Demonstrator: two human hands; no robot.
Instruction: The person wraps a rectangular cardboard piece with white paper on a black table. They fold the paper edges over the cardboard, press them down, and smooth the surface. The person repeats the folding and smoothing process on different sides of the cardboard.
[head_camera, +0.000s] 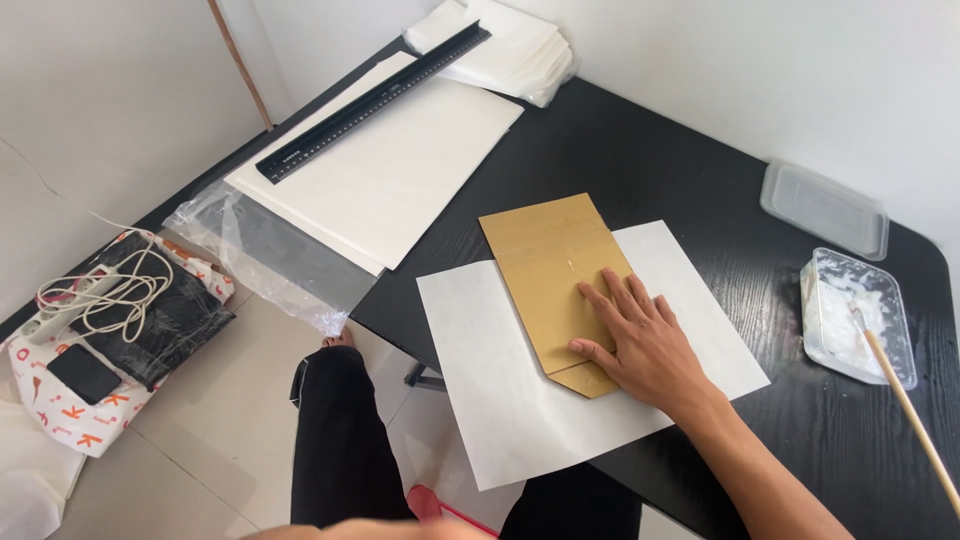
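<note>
My right hand lies flat, fingers spread, on a brown cardboard template with a pointed near end. The template rests on a white paper sheet that overhangs the near edge of the black table. My hand covers the template's lower right part and grips nothing. At the bottom edge of the view, a blurred strip of skin is my left hand or forearm. It is away from the table, above my lap, and its fingers are cut off by the frame.
A clear tub of white paste with a wooden stick stands at the right, its lid behind it. A black ruler lies on large white sheets. A bag with cables and a phone sits on the floor.
</note>
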